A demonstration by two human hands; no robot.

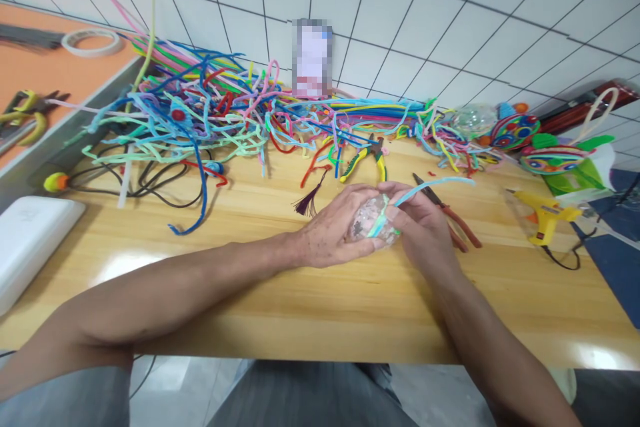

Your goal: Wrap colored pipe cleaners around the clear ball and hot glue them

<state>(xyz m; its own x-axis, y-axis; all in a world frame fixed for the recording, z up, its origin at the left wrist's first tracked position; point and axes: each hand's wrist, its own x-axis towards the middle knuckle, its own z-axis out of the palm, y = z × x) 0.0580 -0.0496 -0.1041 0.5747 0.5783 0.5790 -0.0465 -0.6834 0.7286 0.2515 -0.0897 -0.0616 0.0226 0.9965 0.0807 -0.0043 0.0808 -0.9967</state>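
Observation:
My left hand [330, 227] is wrapped round a clear, faceted plastic ball [361, 221] just above the table. My right hand [420, 223] pinches a light blue pipe cleaner [435, 183] against the ball's right side; its free end sticks out to the right. Green and blue fuzzy strands run across the front of the ball. Beyond my hands lie yellow-and-black handled pliers [367, 159], jaws pointing away. Red-handled pliers [453, 220] rest right of my right hand, partly hidden by it. A dark purple tassel [311, 195] lies beyond my left hand.
A tangled heap of coloured pipe cleaners [200, 107] spreads along the wall. A yellow glue gun [545, 213] and decorated balls [515, 128] are at right. A phone [313, 57] leans on the wall. A white box [37, 240], black cable [160, 180] and tape roll [91, 43] are at left.

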